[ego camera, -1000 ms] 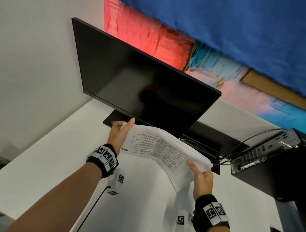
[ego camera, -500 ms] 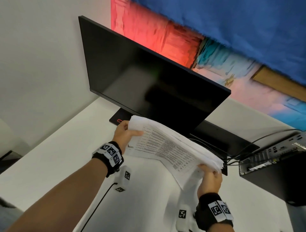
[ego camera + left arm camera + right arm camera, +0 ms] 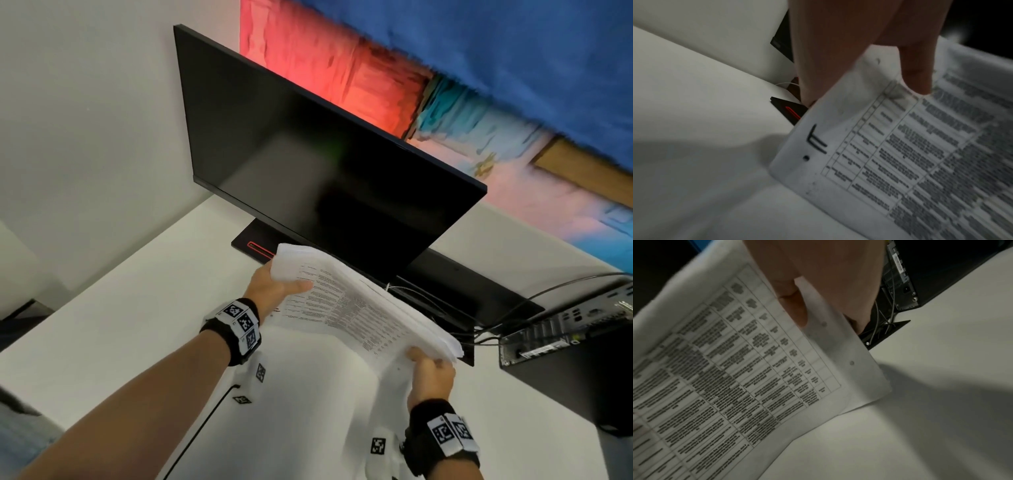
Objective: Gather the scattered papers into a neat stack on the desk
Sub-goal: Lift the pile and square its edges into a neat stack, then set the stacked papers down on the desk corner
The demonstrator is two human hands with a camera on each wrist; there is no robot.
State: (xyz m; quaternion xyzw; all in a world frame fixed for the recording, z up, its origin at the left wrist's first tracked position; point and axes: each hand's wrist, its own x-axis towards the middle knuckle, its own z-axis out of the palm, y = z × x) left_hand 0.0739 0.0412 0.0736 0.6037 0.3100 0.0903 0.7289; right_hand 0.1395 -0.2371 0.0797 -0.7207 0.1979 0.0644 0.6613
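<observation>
Papers hang in the air above the white bench, and from my remote seat I see both hands carrying them as one sheaf in front of the dark monitor. My left hand grips the far left corner of the sheaf, thumb curled over the top sheet and fingers underneath; the left wrist view shows that thumb pressed onto the printed page beside a hand-drawn mark. My right hand holds the opposite end from below, near the monitor's black base, and in the right wrist view its thumb lies across the margin of the top sheet, with the fingers hidden behind the paper. The sheaf slopes down from left to right, and its edges are not flush: in the right wrist view one lower sheet juts out beyond the corner of the one above. The top page carries a printed table with dense text, too blurred for me to read. A small black computer sits to the right with cables running toward the monitor base. Black wristbands with square coded markers wrap both wrists. A painted wall panel in red, blue and pink rises behind the screen.
</observation>
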